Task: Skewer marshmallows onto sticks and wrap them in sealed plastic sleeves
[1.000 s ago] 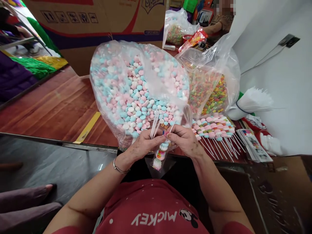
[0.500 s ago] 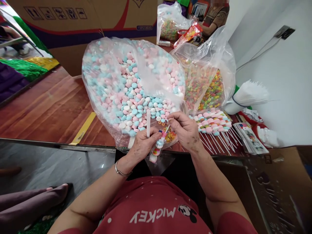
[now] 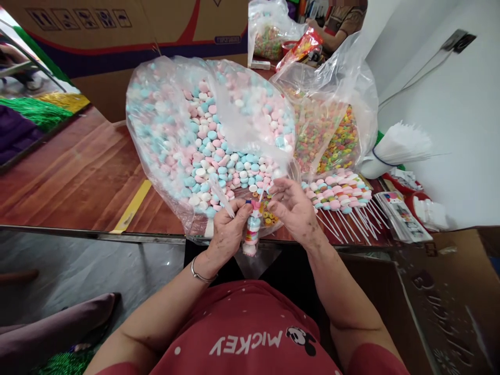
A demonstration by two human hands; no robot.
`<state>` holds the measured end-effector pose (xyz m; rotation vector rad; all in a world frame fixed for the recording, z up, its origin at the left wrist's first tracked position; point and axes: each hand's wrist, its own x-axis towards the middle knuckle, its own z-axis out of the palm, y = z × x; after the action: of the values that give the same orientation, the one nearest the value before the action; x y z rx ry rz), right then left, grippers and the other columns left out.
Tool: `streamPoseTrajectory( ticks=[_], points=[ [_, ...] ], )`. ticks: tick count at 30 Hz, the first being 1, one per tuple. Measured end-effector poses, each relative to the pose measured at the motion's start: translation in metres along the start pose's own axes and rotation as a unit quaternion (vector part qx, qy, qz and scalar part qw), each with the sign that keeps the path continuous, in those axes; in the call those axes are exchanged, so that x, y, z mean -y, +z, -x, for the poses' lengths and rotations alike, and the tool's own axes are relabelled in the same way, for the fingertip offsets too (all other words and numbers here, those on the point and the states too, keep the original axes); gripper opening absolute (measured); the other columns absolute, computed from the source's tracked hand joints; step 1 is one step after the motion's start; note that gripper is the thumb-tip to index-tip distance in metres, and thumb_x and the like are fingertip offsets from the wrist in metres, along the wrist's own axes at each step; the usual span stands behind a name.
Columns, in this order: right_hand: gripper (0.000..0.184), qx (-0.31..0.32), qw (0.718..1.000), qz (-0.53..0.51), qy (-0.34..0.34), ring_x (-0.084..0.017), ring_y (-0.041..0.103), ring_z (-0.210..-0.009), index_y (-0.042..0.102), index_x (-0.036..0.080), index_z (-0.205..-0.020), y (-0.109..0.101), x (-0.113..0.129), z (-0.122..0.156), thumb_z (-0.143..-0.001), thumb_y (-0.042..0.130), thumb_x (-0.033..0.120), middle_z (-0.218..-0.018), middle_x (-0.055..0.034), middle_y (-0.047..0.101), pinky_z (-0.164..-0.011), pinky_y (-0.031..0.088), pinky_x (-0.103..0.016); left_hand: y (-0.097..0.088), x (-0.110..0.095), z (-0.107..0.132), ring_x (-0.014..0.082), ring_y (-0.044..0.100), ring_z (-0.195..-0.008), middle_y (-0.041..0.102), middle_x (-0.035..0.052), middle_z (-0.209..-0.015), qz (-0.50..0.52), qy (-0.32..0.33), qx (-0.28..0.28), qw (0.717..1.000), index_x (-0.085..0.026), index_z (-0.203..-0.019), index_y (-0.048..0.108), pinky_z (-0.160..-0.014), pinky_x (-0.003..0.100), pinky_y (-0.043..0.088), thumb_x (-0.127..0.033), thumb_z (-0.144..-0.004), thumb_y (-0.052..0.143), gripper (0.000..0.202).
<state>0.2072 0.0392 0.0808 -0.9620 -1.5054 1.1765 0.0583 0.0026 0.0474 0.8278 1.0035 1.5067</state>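
My left hand (image 3: 229, 229) is closed around the neck of a wrapped marshmallow skewer (image 3: 252, 235), whose white stick points up and away from me. The skewer's marshmallows are pink, blue and white, with a colourful band among them. A small dark blue piece shows at my left fingertips. From the same hand a translucent white strip (image 3: 222, 196) sticks out to the upper left. My right hand (image 3: 291, 211) is just right of the stick, thumb and fingers apart. Behind both hands lies a big clear bag of marshmallows (image 3: 224, 161), with some ring-shaped cereal (image 3: 269, 216) at its near edge.
Finished-looking marshmallow skewers (image 3: 339, 192) lie in a pile on the right, beside a stack of printed packets (image 3: 402, 216). Behind them are a bag of coloured cereal rings (image 3: 332, 135) and a bundle of white sticks (image 3: 402, 146). A large carton (image 3: 128, 52) stands at the back; another person (image 3: 344, 23) sits beyond.
My right fingers have spread apart and let go of the stick. The white strip in my left hand has tipped leftward, and the skewer hangs more upright.
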Motion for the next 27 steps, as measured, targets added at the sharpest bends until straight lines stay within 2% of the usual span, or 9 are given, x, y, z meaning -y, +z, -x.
streamPoseTrajectory(
  ticks=[3, 5, 7, 9, 13, 17, 21, 24, 27],
  points=[
    [0.043, 0.08, 0.995, 0.013, 0.062, -0.013, 0.055, -0.073, 0.06, 0.019, -0.096, 0.003, -0.007, 0.003, -0.073, 0.079, 0.051, -0.084, 0.0008, 0.06, -0.065, 0.047, -0.025, 0.005, -0.003, -0.005, 0.0051, 0.035, -0.044, 0.045, -0.0066, -0.053, -0.006, -0.002, 0.003, 1.0, -0.016, -0.065, 0.059, -0.041, 0.017, 0.028, -0.044, -0.071, 0.08, 0.036],
    [0.035, 0.084, 0.994, 0.002, 0.076, -0.012, 0.052, -0.069, 0.06, 0.019, -0.083, 0.006, -0.009, 0.005, -0.078, 0.074, 0.05, -0.074, 0.003, 0.056, -0.062, 0.044, -0.024, 0.007, -0.005, -0.008, 0.0045, 0.031, -0.042, 0.041, -0.0079, -0.051, 0.001, -0.023, 0.007, 1.0, -0.017, -0.067, 0.06, -0.039, 0.018, 0.025, -0.046, -0.07, 0.08, 0.036],
    [0.035, 0.06, 0.994, -0.021, 0.087, -0.011, 0.05, -0.064, 0.058, 0.019, -0.077, 0.008, -0.009, 0.005, -0.079, 0.072, 0.051, -0.068, 0.0042, 0.053, -0.057, 0.041, -0.023, 0.007, -0.005, -0.01, 0.0046, 0.026, -0.038, 0.036, -0.0091, -0.047, 0.024, -0.061, 0.005, 0.998, -0.017, -0.07, 0.06, -0.036, 0.018, 0.02, -0.052, -0.071, 0.078, 0.039],
    [0.036, 0.039, 0.993, -0.043, 0.1, -0.011, 0.047, -0.058, 0.059, 0.018, -0.077, 0.007, -0.009, 0.006, -0.077, 0.072, 0.052, -0.065, 0.0049, 0.052, -0.053, 0.038, -0.022, 0.005, -0.004, -0.01, 0.0052, 0.027, -0.037, 0.037, -0.0086, -0.046, 0.039, -0.102, 0.022, 0.994, -0.017, -0.071, 0.061, -0.036, 0.019, 0.021, -0.057, -0.073, 0.074, 0.043],
    [0.033, 0.021, 0.994, -0.054, 0.093, -0.01, 0.047, -0.055, 0.062, 0.017, -0.079, 0.006, -0.012, 0.008, -0.079, 0.071, 0.049, -0.062, 0.0048, 0.053, -0.051, 0.038, -0.021, -0.002, 0.002, -0.007, 0.0071, 0.043, -0.046, 0.055, -0.0035, -0.059, 0.028, -0.119, 0.089, 0.989, -0.015, -0.078, 0.066, -0.043, 0.019, 0.035, -0.052, -0.068, 0.08, 0.042],
    [0.027, 0.008, 0.999, -0.04, 0.007, -0.011, 0.051, -0.066, 0.063, 0.017, -0.076, 0.006, -0.016, 0.01, -0.08, 0.073, 0.042, -0.071, 0.003, 0.057, -0.063, 0.044, -0.023, -0.001, 0.004, -0.004, 0.0045, 0.031, -0.041, 0.043, -0.008, -0.05, 0.019, -0.115, 0.063, 0.991, -0.016, -0.075, 0.065, -0.039, 0.017, 0.024, -0.05, -0.066, 0.083, 0.04],
    [0.023, 0.055, 0.996, -0.068, 0.01, -0.012, 0.054, -0.072, 0.065, 0.017, -0.083, 0.005, -0.02, 0.014, -0.081, 0.074, 0.038, -0.077, 0.0018, 0.059, -0.069, 0.045, -0.023, 0.001, -0.002, -0.006, 0.0046, 0.037, -0.045, 0.049, -0.0052, -0.053, 0.035, -0.128, 0.06, 0.989, -0.014, -0.067, 0.067, -0.042, 0.016, 0.028, -0.048, -0.058, 0.087, 0.041],
    [0.034, 0.113, 0.986, -0.112, 0.043, -0.011, 0.056, -0.072, 0.063, 0.019, -0.103, 0.0, -0.019, 0.016, -0.079, 0.076, 0.038, -0.081, 0.0029, 0.059, -0.068, 0.047, -0.022, -0.003, -0.006, -0.007, 0.006, 0.044, -0.047, 0.053, -0.0028, -0.051, 0.045, -0.175, 0.109, 0.977, -0.012, -0.053, 0.061, -0.046, 0.017, 0.034, -0.041, -0.051, 0.092, 0.042],
    [0.034, 0.207, 0.976, -0.067, -0.027, -0.013, 0.059, -0.08, 0.066, 0.018, -0.108, -0.008, -0.017, 0.016, -0.082, 0.073, 0.039, -0.086, 0.0002, 0.062, -0.076, 0.05, -0.026, -0.01, -0.006, -0.007, 0.0081, 0.047, -0.044, 0.057, 0.0, -0.048, 0.023, -0.25, 0.161, 0.954, -0.012, -0.051, 0.062, -0.046, 0.019, 0.036, -0.04, -0.048, 0.093, 0.042]
  ],
)
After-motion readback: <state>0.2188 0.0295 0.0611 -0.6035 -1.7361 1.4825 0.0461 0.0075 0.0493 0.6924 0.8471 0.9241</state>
